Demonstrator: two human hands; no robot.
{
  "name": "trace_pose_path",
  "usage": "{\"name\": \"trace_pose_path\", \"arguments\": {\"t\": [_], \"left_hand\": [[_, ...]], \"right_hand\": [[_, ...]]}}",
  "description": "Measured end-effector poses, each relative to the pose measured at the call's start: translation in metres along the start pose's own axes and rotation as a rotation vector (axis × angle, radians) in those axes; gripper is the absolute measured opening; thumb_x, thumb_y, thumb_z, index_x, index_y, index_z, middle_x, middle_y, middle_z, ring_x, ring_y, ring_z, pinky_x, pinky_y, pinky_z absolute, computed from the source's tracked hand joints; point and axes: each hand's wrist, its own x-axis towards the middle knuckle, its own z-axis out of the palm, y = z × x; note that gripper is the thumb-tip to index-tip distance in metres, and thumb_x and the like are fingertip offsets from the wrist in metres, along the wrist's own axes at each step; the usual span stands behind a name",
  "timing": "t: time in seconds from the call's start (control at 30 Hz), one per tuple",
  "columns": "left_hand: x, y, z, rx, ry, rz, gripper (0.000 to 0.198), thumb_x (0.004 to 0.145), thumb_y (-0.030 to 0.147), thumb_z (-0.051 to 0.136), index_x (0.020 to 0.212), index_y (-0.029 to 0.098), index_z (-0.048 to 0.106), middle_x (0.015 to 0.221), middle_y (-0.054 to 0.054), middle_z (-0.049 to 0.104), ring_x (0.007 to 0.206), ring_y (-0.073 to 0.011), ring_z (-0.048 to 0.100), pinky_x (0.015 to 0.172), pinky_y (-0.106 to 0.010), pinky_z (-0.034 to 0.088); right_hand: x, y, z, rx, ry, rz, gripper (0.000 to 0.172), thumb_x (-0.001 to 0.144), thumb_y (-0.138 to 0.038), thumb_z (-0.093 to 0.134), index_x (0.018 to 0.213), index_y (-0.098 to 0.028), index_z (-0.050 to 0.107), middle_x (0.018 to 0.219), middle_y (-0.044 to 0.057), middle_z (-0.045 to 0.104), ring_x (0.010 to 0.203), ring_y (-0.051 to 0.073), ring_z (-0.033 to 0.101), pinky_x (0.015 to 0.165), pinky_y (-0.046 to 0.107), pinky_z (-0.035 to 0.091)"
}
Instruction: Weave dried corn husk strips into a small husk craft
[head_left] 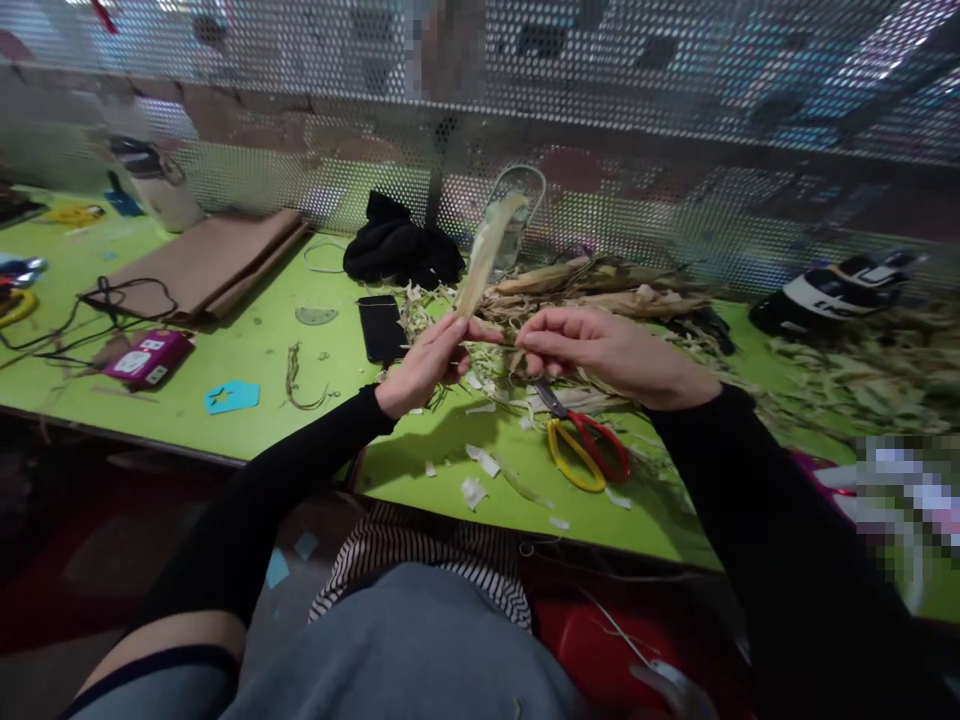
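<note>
My left hand (426, 362) is closed around the lower end of a pale dried corn husk strip (484, 252) that stands upward from my fingers. My right hand (600, 350) pinches the same strip close to the left fingertips, fingers pressed together. Both hands hover above the green table (247, 350), just over a pile of dried corn husks (592, 285). Scissors with yellow and red handles (581, 445) lie on the table under my right hand, blades pointing up-left. Small husk scraps (474, 490) are scattered near the front edge.
A black phone (380, 327) lies left of my hands, a black cloth (401, 250) behind it. A brown flat bag (202, 262), cables (112, 300), a magenta box (148, 357) and a blue paper shape (232, 396) sit to the left. A perforated metal screen (675, 200) backs the table.
</note>
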Motion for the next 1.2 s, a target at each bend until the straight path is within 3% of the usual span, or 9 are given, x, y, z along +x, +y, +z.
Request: {"name": "trace_pose_path", "arguments": {"t": [0.17, 0.43, 0.67, 0.87, 0.93, 1.03, 1.2], "left_hand": [[-0.001, -0.005, 0.007, -0.018, -0.059, -0.119, 0.021, 0.101, 0.032, 0.045, 0.089, 0.017, 0.053, 0.083, -0.001, 0.066, 0.047, -0.0028, 0.050, 0.038, -0.014, 0.024], [0.000, -0.010, 0.004, -0.026, -0.044, -0.216, 0.022, 0.099, 0.034, 0.053, 0.086, 0.017, 0.054, 0.083, -0.001, 0.067, 0.051, -0.0048, 0.059, 0.039, -0.014, 0.029], [0.003, -0.011, 0.000, 0.011, 0.040, -0.176, 0.022, 0.103, 0.028, 0.043, 0.087, 0.016, 0.052, 0.080, -0.001, 0.066, 0.050, -0.0049, 0.056, 0.040, -0.015, 0.032], [0.006, -0.009, -0.006, -0.010, 0.172, -0.128, 0.021, 0.104, 0.026, 0.040, 0.087, 0.017, 0.050, 0.076, 0.001, 0.065, 0.049, -0.0038, 0.051, 0.038, -0.013, 0.028], [0.005, -0.009, -0.005, -0.018, 0.162, -0.110, 0.021, 0.103, 0.027, 0.041, 0.087, 0.018, 0.050, 0.075, 0.001, 0.063, 0.048, -0.0038, 0.050, 0.038, -0.014, 0.027], [0.001, -0.009, -0.002, -0.011, 0.131, -0.089, 0.019, 0.102, 0.029, 0.045, 0.087, 0.018, 0.052, 0.076, 0.000, 0.063, 0.048, -0.0041, 0.050, 0.037, -0.014, 0.026], [-0.001, -0.009, 0.001, 0.004, 0.111, -0.098, 0.020, 0.101, 0.029, 0.047, 0.086, 0.018, 0.053, 0.076, 0.000, 0.063, 0.048, -0.0042, 0.051, 0.038, -0.015, 0.026]], "right_hand": [[-0.002, 0.000, 0.009, 0.009, -0.060, 0.070, 0.026, 0.091, -0.041, 0.060, 0.104, -0.019, 0.064, 0.089, 0.005, 0.072, 0.070, 0.013, 0.058, 0.065, 0.029, 0.049], [-0.006, 0.017, 0.008, 0.038, -0.005, 0.068, 0.025, 0.088, -0.043, 0.063, 0.101, -0.022, 0.063, 0.095, 0.006, 0.073, 0.083, 0.018, 0.066, 0.079, 0.036, 0.055], [0.000, 0.047, 0.012, 0.001, 0.098, 0.052, 0.029, 0.088, -0.049, 0.063, 0.097, -0.021, 0.065, 0.095, 0.007, 0.075, 0.089, 0.020, 0.069, 0.084, 0.038, 0.055], [-0.026, 0.076, -0.022, -0.567, 0.208, 0.072, 0.043, 0.089, -0.053, 0.062, 0.121, -0.025, 0.067, 0.123, 0.011, 0.072, 0.112, 0.033, 0.066, 0.090, 0.044, 0.051], [-0.044, 0.087, -0.034, -0.676, 0.214, 0.135, 0.036, 0.090, -0.052, 0.060, 0.114, -0.026, 0.068, 0.112, 0.010, 0.074, 0.101, 0.032, 0.068, 0.081, 0.041, 0.051], [-0.067, 0.104, -0.031, -0.777, 0.093, 0.316, 0.027, 0.086, -0.048, 0.064, 0.094, -0.023, 0.067, 0.084, 0.007, 0.073, 0.073, 0.026, 0.067, 0.064, 0.036, 0.046], [-0.079, 0.119, 0.006, -0.815, 0.139, 0.409, 0.034, 0.080, -0.037, 0.064, 0.109, -0.020, 0.057, 0.080, 0.006, 0.071, 0.066, 0.024, 0.064, 0.056, 0.032, 0.039]]}}
